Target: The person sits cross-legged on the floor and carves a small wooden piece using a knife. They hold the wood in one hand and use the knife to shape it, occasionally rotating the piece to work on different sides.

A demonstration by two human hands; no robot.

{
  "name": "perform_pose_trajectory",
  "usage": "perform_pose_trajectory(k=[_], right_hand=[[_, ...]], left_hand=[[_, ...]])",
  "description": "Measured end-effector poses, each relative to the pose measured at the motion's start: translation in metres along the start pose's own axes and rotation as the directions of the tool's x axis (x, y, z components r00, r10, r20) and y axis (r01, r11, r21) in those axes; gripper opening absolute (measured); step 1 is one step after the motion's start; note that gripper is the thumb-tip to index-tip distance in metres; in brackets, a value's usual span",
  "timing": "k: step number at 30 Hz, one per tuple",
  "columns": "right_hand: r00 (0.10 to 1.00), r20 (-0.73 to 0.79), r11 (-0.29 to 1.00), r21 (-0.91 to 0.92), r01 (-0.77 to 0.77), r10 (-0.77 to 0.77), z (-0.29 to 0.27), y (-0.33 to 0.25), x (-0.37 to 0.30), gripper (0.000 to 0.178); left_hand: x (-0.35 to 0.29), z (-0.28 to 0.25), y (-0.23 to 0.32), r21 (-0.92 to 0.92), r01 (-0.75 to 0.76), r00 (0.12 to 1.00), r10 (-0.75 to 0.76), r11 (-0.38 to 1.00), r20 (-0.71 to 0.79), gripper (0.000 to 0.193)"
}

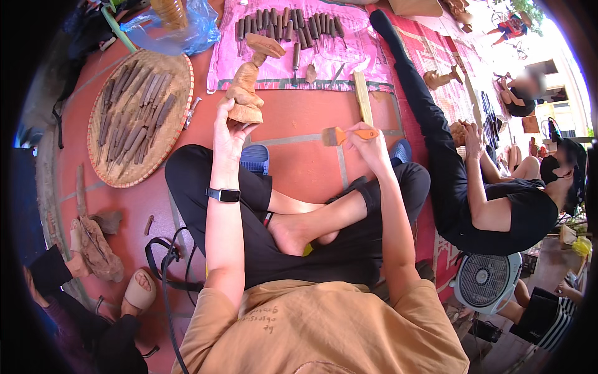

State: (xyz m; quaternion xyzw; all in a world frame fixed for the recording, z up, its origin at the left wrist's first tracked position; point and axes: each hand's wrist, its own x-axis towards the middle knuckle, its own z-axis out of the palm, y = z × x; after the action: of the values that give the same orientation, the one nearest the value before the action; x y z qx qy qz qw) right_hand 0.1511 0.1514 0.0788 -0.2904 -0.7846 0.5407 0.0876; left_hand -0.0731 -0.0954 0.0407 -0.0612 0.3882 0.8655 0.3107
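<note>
My left hand is closed around the base of a carved wooden figure, raised above the tiled floor. The figure stands upright, a little tilted, with a wide flat piece at its top. In my right hand is a flat paintbrush, gripped by its orange handle with the bristles pointing left toward the figure. Brush and figure are apart. A wooden stick lies just beyond my right hand, partly on the pink cloth.
A round woven tray of chisels lies at the left. Several dark-handled chisels rest on the pink cloth ahead. To the right, a seated person holds a carving; a fan stands nearby. Wood pieces lie at the lower left.
</note>
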Motion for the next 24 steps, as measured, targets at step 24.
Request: perform_pose_trajectory(k=[24], right_hand=[[0.883,0.423,0.977,-0.147,-0.154,0.203,0.014,0.035,-0.037,0.016]], left_hand=[[0.001,0.005,-0.003,0.01,0.007,1.0,-0.007,1.0,-0.004,0.068]])
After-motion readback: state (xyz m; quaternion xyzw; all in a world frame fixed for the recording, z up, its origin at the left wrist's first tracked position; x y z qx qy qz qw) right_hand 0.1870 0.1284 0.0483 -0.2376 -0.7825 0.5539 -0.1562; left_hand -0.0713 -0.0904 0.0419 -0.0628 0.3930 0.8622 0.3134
